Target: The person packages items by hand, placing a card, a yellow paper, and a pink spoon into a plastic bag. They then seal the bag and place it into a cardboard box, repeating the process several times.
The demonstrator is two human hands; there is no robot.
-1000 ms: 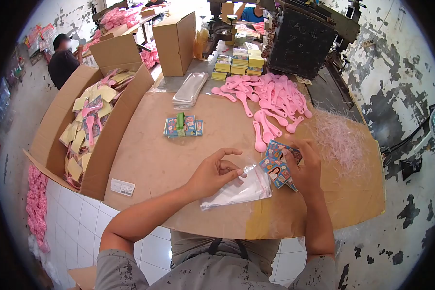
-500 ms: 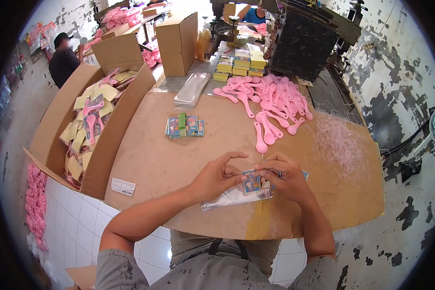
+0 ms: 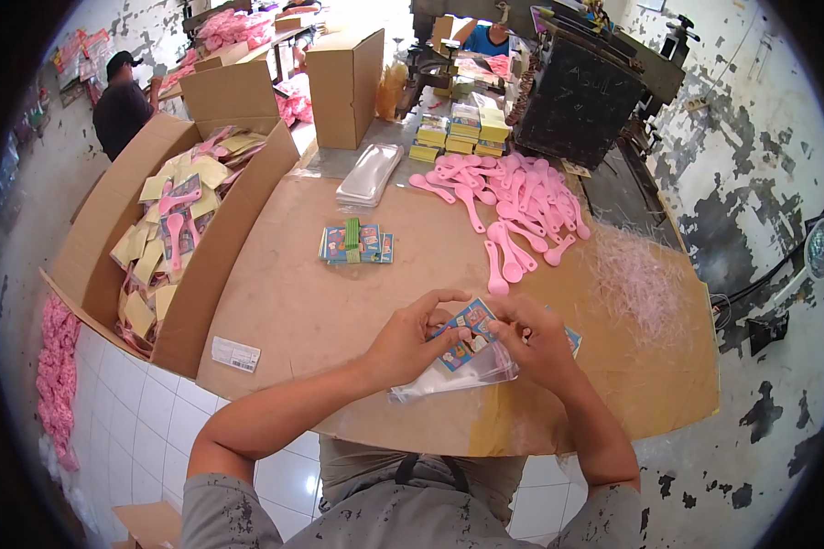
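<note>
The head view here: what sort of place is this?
Probably a small packing workshop: blue printed cards held above clear plastic bags, a heap of pink spoons, and a big open cardboard box holding more spoons suggest it.

Has both arms bent out front, with elbows set pretty wide and hands meeting near the middle. Runs the left forearm (image 3: 288, 393) in at a long slant, but angles the right forearm (image 3: 593, 421) way steeper. Holds the left hand (image 3: 421, 337) with its index finger stretched out above and its thumb poking across toward the right hand (image 3: 533, 343). Curls the right fingers over, with that thumb aimed back left. Pinches with both, tbh, just beside each other without touching.
</note>
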